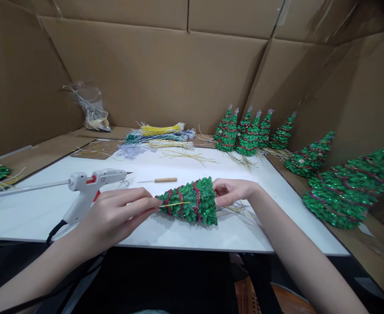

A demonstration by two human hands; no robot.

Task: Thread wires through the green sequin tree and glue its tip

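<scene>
A small green Christmas tree figure with red garlands lies on its side on the white board, its tip to the left. My left hand is closed at that tip, thumb and fingers pinching a thin yellow wire that runs across the tree's side. At the wide base, my right hand grips the tree with curled fingers, some of them hidden behind the rim. White and yellow wires trail from the base over the board.
A white glue gun stands at left, nozzle pointing right. Behind the tree lies a wooden-handled awl. Wire bundles and a plastic bag sit at the back. Several finished-looking trees line the right side; cardboard walls surround the board.
</scene>
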